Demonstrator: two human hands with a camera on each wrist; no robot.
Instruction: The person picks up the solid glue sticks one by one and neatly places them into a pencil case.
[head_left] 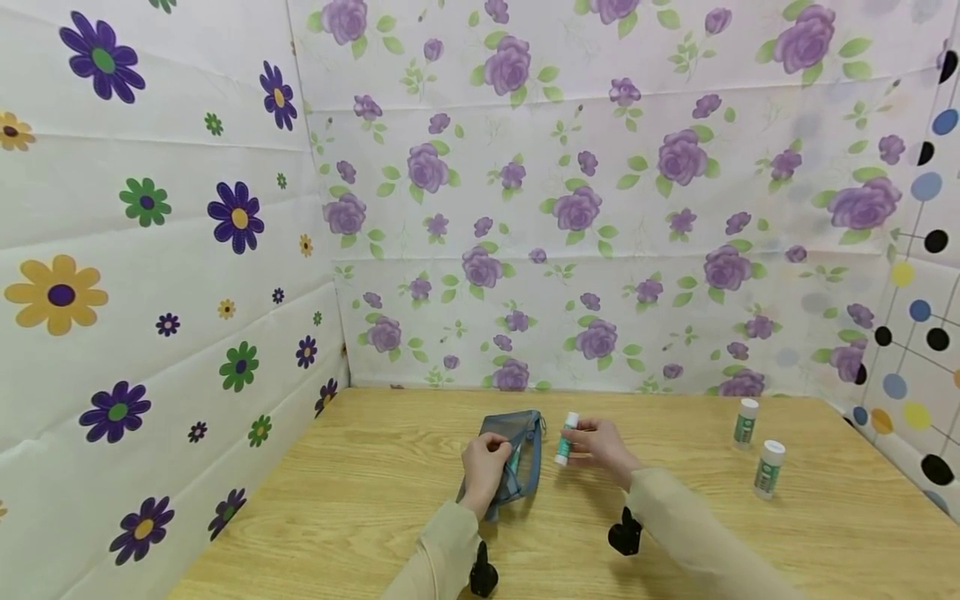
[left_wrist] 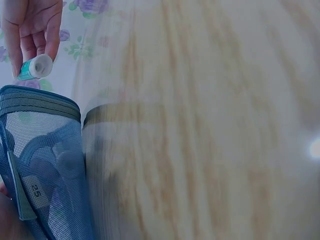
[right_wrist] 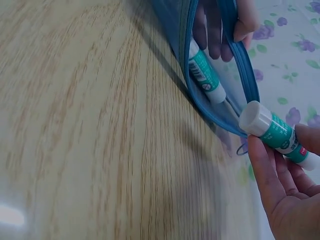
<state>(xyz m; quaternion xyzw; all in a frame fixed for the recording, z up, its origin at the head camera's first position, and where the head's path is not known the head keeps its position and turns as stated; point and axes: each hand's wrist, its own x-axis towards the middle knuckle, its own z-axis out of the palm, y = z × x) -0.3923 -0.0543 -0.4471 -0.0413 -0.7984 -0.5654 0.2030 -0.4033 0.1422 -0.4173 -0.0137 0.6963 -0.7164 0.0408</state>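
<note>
A blue mesh zipper pouch point(head_left: 504, 427) lies on the table with its mouth spread apart toward the right. My left hand point(head_left: 483, 467) pinches the pouch's upper edge between thumb and fingers. Inside it, in the right wrist view, one green-and-white glue stick point(right_wrist: 205, 75) lies lengthwise. Just to the right of the mouth, my right hand point(head_left: 602, 447) holds another glue stick point(right_wrist: 281, 135) between thumb and fingers, its white end pointing at the opening. A label reading 25 point(left_wrist: 36, 191) shows on the mesh in the left wrist view.
Two more glue sticks, one farther back point(head_left: 745, 423) and one nearer point(head_left: 768, 469), stand upright at the right of the wooden table point(head_left: 360, 500). Flower-patterned sheets point(head_left: 525, 208) hang behind and on the left; a dotted sheet point(head_left: 918, 333) hangs on the right.
</note>
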